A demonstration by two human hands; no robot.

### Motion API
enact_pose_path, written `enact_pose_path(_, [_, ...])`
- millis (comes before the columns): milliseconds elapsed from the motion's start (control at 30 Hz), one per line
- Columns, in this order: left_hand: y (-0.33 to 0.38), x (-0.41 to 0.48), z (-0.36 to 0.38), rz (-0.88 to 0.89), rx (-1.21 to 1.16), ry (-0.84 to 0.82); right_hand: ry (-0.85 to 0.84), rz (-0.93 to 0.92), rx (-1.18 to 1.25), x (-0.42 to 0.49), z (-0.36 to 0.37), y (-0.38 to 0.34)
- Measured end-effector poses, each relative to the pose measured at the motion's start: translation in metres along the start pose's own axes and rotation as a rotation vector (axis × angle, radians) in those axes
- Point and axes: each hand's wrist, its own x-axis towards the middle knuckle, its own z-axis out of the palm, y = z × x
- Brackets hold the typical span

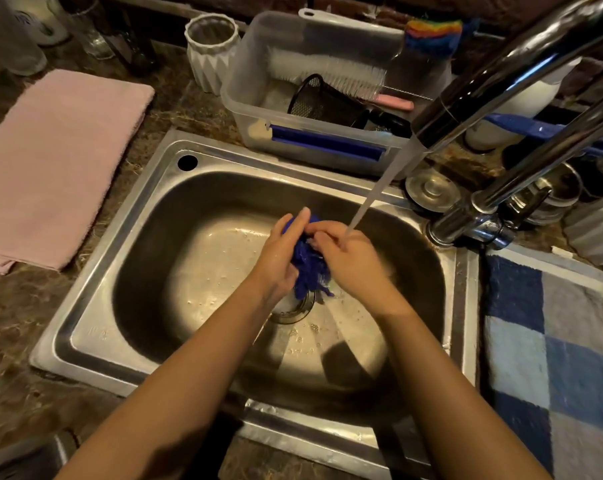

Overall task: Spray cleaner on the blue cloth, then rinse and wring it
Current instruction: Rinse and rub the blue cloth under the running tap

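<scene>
The blue cloth (308,268) is bunched up and wet between my two hands, above the drain of the steel sink (95,296). My left hand (281,252) presses on its left side, fingers pointing up. My right hand (348,251) grips its right side. Water runs from the chrome faucet (500,74) in a stream (372,199) that lands on my right hand's fingers. Most of the cloth is hidden between my palms; a frayed end hangs down toward the drain (293,311).
A pink towel (54,161) lies on the counter to the left. A clear plastic bin (313,88) with brushes and a black mesh cup stands behind the sink. A white ridged vase (211,50) is beside it. A blue checked towel (549,348) lies at the right.
</scene>
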Motion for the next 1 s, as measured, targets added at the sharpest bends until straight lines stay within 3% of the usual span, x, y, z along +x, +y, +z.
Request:
enact_pose_path(100, [-0.003,-0.001,0.008,-0.048,-0.061,0.061,0.224,0.054,0.255,0.0,-0.012,0.016])
enact_pose_path(167, [-0.006,-0.005,0.015,-0.135,-0.134,0.07,0.299,0.155,0.258,0.001,-0.013,0.028])
enact_pose_path(267, [-0.007,-0.009,0.023,-0.194,-0.224,0.014,0.063,0.437,0.446,-0.003,-0.004,0.042])
enact_pose_path(367, [-0.003,-0.005,0.021,-0.097,-0.129,0.031,0.026,0.449,0.638,-0.009,-0.002,0.047])
enact_pose_path(433, [-0.002,0.002,0.017,0.036,0.096,0.113,0.041,0.325,0.559,-0.01,-0.001,0.043])
enact_pose_path(500, [-0.005,0.008,0.015,0.18,0.473,0.239,0.077,0.232,0.472,-0.011,0.004,0.035])
enact_pose_path(567, [-0.011,0.011,0.015,0.26,0.719,0.261,0.164,0.162,0.378,-0.011,0.011,0.03])
enact_pose_path(633, [-0.015,0.01,0.018,0.292,0.78,0.236,0.274,0.127,0.263,-0.009,0.018,0.026])
enact_pose_path(733, [-0.02,0.009,0.019,0.303,0.751,0.248,0.405,0.272,0.275,0.003,0.024,0.025])
enact_pose_path(1000, [-0.02,0.0,0.016,0.423,1.055,0.247,0.414,0.4,-0.005,0.035,0.021,0.042])
